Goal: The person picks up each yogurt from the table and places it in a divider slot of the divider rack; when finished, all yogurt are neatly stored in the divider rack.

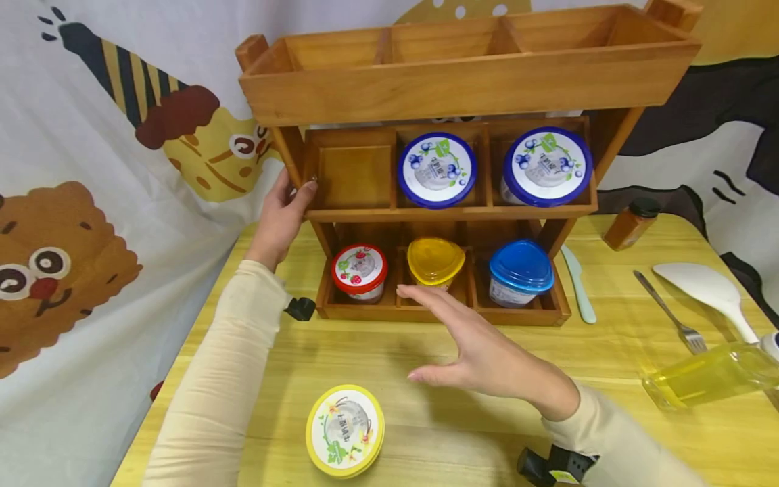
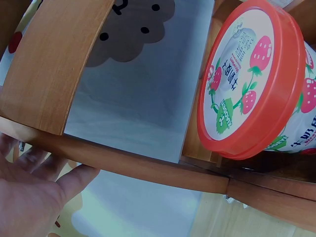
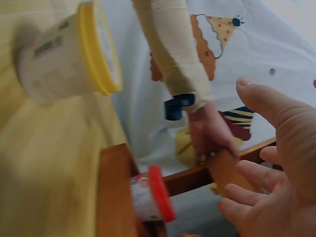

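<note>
My left hand grips the left side of a wooden shelf rack, thumb at the front and the other fingers partly hidden behind the upright. My right hand hovers above the table before the rack, thumb and fingers apart, holding nothing. A yellow-lidded tub stands on the table between the forearms. Two blue-rimmed tubs sit in the middle tier's centre and right compartments. Along the bottom tier are a red-lidded strawberry tub, a yellow-lidded cup and a blue-lidded cup.
Right of the rack lie a pale green knife, a fork and a white spoon. A small dark-capped jar is farther back. An oil bottle lies at the right. A printed cloth hangs behind the table.
</note>
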A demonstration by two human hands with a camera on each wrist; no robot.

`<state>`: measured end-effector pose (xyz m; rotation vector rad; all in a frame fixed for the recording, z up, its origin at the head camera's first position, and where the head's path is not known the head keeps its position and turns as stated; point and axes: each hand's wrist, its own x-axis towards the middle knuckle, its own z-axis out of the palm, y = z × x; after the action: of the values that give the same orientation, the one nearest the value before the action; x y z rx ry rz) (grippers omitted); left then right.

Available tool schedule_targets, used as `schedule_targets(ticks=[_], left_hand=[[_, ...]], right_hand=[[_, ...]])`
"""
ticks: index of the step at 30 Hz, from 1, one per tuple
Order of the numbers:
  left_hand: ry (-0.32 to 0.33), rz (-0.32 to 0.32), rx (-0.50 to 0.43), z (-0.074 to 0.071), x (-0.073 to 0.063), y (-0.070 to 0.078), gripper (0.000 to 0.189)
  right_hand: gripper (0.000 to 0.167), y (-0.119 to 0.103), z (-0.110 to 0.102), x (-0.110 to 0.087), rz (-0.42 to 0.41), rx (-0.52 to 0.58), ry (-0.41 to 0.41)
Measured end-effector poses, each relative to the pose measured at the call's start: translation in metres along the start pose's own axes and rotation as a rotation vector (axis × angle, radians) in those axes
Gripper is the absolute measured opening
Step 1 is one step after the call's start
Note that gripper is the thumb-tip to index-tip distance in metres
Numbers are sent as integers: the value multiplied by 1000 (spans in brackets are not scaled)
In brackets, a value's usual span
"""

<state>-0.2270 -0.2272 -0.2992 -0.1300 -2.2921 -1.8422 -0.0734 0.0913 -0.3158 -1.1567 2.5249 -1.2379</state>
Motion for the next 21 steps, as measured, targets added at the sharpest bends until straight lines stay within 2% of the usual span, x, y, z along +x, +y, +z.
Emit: schedule_targets(ticks=[6, 12, 21], left_hand=[[5, 6, -8, 1, 1, 1, 50], [2, 8, -3, 2, 0, 2, 49], [2, 3, -5, 2, -1, 2, 50]], right_hand=[[95, 12, 18, -10, 36, 25, -63], [96, 20, 35, -18, 60, 46, -90], [98, 24, 56, -22, 49, 75, -179]])
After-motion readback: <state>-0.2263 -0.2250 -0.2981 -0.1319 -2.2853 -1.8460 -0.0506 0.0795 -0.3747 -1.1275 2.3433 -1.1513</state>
